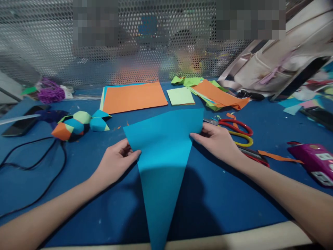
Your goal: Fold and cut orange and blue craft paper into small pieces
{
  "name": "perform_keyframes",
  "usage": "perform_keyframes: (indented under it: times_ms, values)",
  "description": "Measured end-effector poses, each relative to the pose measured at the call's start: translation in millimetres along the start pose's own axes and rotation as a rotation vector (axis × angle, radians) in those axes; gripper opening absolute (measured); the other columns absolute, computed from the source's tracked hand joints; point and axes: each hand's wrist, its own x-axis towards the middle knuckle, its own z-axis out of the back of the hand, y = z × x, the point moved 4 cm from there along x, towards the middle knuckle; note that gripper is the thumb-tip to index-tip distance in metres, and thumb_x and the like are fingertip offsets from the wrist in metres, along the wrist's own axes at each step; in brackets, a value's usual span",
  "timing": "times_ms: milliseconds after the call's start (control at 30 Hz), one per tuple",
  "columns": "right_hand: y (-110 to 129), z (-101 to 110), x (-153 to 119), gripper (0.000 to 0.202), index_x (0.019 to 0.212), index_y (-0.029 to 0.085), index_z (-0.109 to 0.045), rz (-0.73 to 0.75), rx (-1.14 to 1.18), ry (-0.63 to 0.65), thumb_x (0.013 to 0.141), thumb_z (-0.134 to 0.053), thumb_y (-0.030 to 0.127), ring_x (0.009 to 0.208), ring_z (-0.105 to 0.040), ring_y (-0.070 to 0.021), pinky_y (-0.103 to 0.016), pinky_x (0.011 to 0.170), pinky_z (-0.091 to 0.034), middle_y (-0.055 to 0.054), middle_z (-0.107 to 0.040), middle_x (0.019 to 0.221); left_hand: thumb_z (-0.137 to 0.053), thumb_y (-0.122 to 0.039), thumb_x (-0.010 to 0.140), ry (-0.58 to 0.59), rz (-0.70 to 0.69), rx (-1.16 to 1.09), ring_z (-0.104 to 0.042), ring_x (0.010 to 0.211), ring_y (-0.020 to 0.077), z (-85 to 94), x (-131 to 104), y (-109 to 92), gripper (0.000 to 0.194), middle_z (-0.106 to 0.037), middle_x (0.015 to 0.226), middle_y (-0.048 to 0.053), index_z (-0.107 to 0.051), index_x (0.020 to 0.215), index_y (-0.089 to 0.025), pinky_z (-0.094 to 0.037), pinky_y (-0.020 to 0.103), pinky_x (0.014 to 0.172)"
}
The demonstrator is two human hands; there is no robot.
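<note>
A sheet of blue paper [163, 159] tapers toward me, its narrow end at the table's front edge. My left hand [116, 159] pinches its left side near the upper corner, thumb on top and fingers curled beneath. On the other side, my right hand [217, 140] grips the right edge close to the top corner, thumb over the paper. Just beyond my right hand lie scissors with red and yellow handles [238, 133], their blades partly hidden by the hand. Folded paper pieces in orange, blue and green [75, 125] sit to the left of the sheet.
An orange paper stack [135, 97], green square sheets [180, 96] and paper scraps [218, 93] lie along the perforated metal panel [161, 45]. Purple yarn [50, 91], a phone [23, 121] and a black cable [56, 173] are at left. A magenta power strip [312, 158] and pale bag [281, 52] are at right.
</note>
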Motion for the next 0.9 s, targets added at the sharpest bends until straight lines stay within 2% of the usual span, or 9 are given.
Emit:
perform_keyframes:
  times_ms: [167, 333, 433, 500, 567, 667, 767, 800, 900]
  values:
    - [-1.4, -2.8, 4.4, 0.028, 0.089, 0.018, -0.073, -0.05, 0.183, 0.073, 0.073, -0.068, 0.041, 0.083, -0.07, -0.0254, -0.038, 0.072, -0.056, -0.004, -0.076, 0.09, -0.066, -0.045, 0.079, 0.05, 0.027, -0.055, -0.066, 0.076, 0.022, -1.4, -3.6, -1.6, 0.033, -0.072, 0.085, 0.005, -0.07, 0.097, -0.018, -0.053, 0.033, 0.067]
    - [-7.1, -3.8, 4.0, 0.027, 0.087, 0.018, -0.074, -0.073, 0.18, 0.136, 0.071, -0.072, 0.04, 0.084, -0.07, -0.0257, -0.041, 0.077, -0.056, -0.003, -0.076, 0.09, -0.068, -0.044, 0.078, 0.046, 0.021, -0.204, -0.068, 0.086, 0.022, -1.6, 2.4, -0.5, 0.035, -0.074, 0.098, 0.006, -0.069, 0.102, -0.018, -0.055, 0.033, 0.075]
    - [-7.8, -2.1, 3.9, 0.027, 0.084, 0.019, -0.073, -0.087, 0.212, 0.157, 0.07, -0.075, 0.041, 0.083, -0.07, -0.0251, -0.04, 0.077, -0.057, -0.004, -0.076, 0.088, -0.067, -0.041, 0.077, -0.047, -0.007, -0.113, -0.065, 0.072, 0.0186, 1.2, 5.2, -1.9, 0.025, -0.071, 0.08, 0.001, -0.068, 0.089, -0.018, -0.052, 0.028, 0.065]
    - [-5.1, 0.8, 4.2, 0.028, 0.087, 0.019, -0.073, -0.118, 0.249, 0.172, 0.07, -0.076, 0.041, 0.081, -0.07, -0.0237, -0.039, 0.074, -0.058, -0.004, -0.076, 0.089, -0.064, -0.038, 0.079, -0.085, -0.079, -0.011, -0.063, 0.066, 0.0171, 2.3, 5.1, -5.1, 0.02, -0.069, 0.073, 0.0, -0.067, 0.081, -0.019, -0.05, 0.027, 0.06]
    - [0.7, 7.1, 4.8, 0.03, 0.093, 0.02, -0.072, -0.112, 0.257, 0.15, 0.07, -0.077, 0.04, 0.082, -0.071, -0.0228, -0.036, 0.072, -0.059, -0.006, -0.076, 0.094, -0.059, -0.034, 0.083, -0.06, -0.238, 0.05, -0.066, 0.071, 0.0168, 0.2, 3.3, -9.6, 0.016, -0.071, 0.078, 0.001, -0.066, 0.08, -0.02, -0.052, 0.026, 0.065]
    - [12.5, 20.7, 5.2, 0.028, 0.099, 0.022, -0.069, 0.035, 0.182, 0.092, 0.073, -0.075, 0.03, 0.086, -0.072, -0.022, -0.034, 0.07, -0.059, -0.006, -0.076, 0.095, -0.048, -0.02, 0.092, -0.016, -0.548, 0.153, -0.07, 0.083, 0.0156, -5.7, -3.3, -12.2, 0.019, -0.074, 0.088, 0.004, -0.065, 0.085, -0.02, -0.054, 0.025, 0.074]
    - [23.9, 28.9, 1.0, 0.011, 0.091, 0.023, -0.067, 0.369, 0.005, 0.152, 0.08, -0.066, 0.019, 0.085, -0.071, -0.0205, -0.035, 0.075, -0.057, -0.005, -0.076, 0.09, -0.038, -0.006, 0.093, -0.075, -0.81, 0.283, -0.069, 0.088, 0.0158, -10.3, -12.7, -9.1, 0.029, -0.074, 0.095, 0.006, -0.063, 0.094, -0.02, -0.055, 0.026, 0.077]
    - [26.1, 29.5, -2.2, 0.008, 0.088, 0.023, -0.066, 0.494, -0.065, 0.19, 0.083, -0.063, 0.017, 0.089, -0.071, -0.0207, -0.037, 0.079, -0.057, -0.006, -0.075, 0.092, -0.037, -0.006, 0.093, -0.085, -0.833, 0.313, -0.069, 0.088, 0.0161, -11.5, -14.9, -7.3, 0.029, -0.074, 0.096, 0.006, -0.062, 0.098, -0.02, -0.055, 0.026, 0.078]
    - [26.5, 25.6, -13.2, 0.009, 0.092, 0.021, -0.063, 0.766, -0.248, 0.282, 0.09, -0.056, 0.015, 0.114, -0.065, -0.0243, -0.043, 0.093, -0.053, -0.013, -0.073, 0.114, -0.038, -0.015, 0.099, -0.044, -0.739, 0.366, -0.069, 0.087, 0.0157, -13.1, -18.4, -2.7, 0.025, -0.073, 0.098, 0.005, -0.061, 0.108, -0.021, -0.056, 0.024, 0.076]
